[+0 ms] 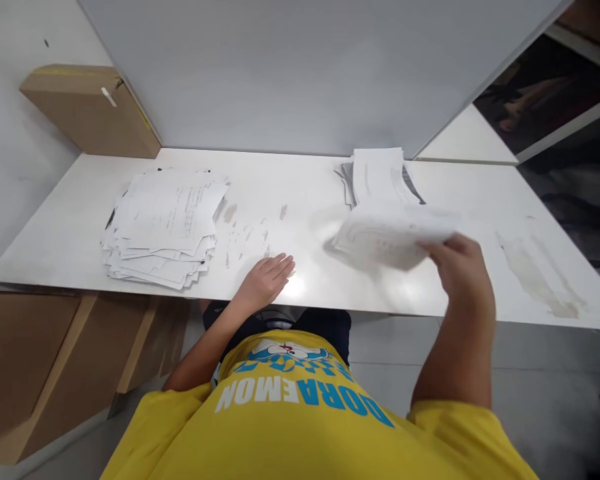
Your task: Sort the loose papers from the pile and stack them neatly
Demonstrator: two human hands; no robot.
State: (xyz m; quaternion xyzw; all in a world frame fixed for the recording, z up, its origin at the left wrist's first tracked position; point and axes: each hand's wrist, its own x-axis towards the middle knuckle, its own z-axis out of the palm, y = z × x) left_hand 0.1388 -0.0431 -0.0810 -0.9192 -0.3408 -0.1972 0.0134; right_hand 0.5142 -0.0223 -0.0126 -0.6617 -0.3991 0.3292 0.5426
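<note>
My right hand (463,267) pinches the near edge of a sheet of paper (395,233), which is lifted, slightly curved and blurred by motion. Behind that sheet lies the smaller paper stack (379,175), partly hidden by it. My left hand (267,280) rests flat near the table's front edge, its fingers stretched out to the right and holding nothing. On the left of the table sits a thick, uneven stack of printed papers (165,213), apart from my left hand.
A white table (300,180) with worn patches runs along a grey panel (280,73). A cardboard box (90,113) stands at the back left. More cardboard boxes (25,347) stand below the table's left front. Dark shelving (555,87) is at the right.
</note>
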